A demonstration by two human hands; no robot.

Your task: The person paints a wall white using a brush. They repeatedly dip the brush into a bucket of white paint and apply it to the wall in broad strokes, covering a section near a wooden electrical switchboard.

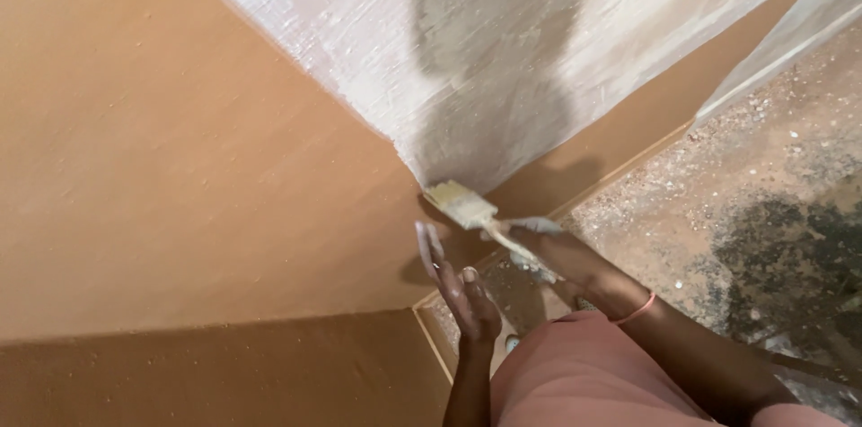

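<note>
Brown plastered walls meet at a corner ahead of me, with a whitish coated patch [503, 50] spreading across the upper part. My right hand [530, 234] is wrapped around the handle of a paintbrush [462, 205], whose bristles touch the lower edge of that patch at the corner. My left hand [458, 288] hovers just beside it, fingers straight and loosely together, paint-smeared. Below right lies gritty, speckled floor [763, 211].
</note>
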